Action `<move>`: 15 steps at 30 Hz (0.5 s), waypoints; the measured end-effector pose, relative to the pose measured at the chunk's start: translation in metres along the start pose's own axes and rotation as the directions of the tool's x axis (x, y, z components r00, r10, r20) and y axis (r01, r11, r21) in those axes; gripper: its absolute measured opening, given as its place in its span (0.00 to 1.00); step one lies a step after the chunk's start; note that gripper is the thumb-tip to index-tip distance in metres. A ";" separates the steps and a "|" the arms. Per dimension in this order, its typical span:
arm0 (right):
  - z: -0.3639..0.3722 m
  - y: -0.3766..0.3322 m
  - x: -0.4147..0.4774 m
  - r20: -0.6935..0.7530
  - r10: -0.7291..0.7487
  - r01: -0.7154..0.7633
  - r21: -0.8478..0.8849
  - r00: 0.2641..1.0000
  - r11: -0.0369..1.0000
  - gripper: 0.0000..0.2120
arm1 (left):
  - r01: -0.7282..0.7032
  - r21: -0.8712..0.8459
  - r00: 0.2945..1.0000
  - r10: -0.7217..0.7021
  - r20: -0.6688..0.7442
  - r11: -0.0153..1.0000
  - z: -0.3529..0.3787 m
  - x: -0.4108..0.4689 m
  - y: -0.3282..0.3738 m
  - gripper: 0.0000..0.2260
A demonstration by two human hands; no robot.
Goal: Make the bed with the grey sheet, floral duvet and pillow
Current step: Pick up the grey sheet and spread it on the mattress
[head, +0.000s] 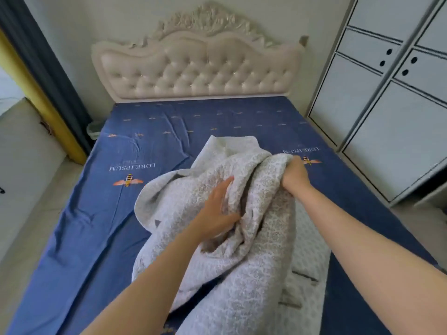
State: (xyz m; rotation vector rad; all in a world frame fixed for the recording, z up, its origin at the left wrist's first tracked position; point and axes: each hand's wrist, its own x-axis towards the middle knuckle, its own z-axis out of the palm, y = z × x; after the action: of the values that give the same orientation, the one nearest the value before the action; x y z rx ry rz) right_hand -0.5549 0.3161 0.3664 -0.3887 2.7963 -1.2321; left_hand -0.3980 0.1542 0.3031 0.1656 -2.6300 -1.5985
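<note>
Unfolding in hand: over the bed (96, 238), the right hand (296, 176) grips the bunched grey cover (242, 274); the left hand (216, 210) presses straight fingers (223, 189) into the folds. Next, probably, find an edge and spread.

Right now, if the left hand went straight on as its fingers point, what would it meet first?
The grey patterned cloth: the left hand lies flat against a fold of it that the right hand holds up.
</note>
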 end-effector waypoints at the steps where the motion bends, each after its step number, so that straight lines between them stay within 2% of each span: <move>1: 0.005 0.026 0.003 0.028 0.039 -0.039 0.002 0.999 0.999 0.08 | 0.026 0.010 0.999 -0.026 0.026 1.000 0.018 0.007 -0.011 0.37; 6: 0.041 0.139 0.031 0.153 0.232 -0.235 0.002 0.961 0.972 0.09 | 0.284 0.110 0.957 -0.288 0.021 0.953 0.082 0.048 -0.078 0.31; 8: 0.054 0.170 0.044 0.165 0.313 -0.318 0.002 0.935 0.948 0.09 | 0.368 0.184 0.929 -0.366 -0.046 0.911 0.097 0.061 -0.106 0.27; 11: 0.080 0.205 0.067 0.227 0.381 -0.368 -0.100 0.896 0.925 0.09 | 0.501 0.261 0.865 -0.468 -0.179 0.825 0.113 0.078 -0.145 0.21; 15: 0.127 0.240 0.092 0.395 0.413 -0.379 -0.165 0.820 0.911 0.20 | 0.655 0.226 0.755 -0.612 -0.237 0.721 0.124 0.094 -0.198 0.32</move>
State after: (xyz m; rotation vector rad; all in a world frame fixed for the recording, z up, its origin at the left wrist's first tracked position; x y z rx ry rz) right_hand -0.6727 0.3573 0.1088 -0.0511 2.3863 -0.8256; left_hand -0.4927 0.1618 0.0701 1.2859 -2.8318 -1.2012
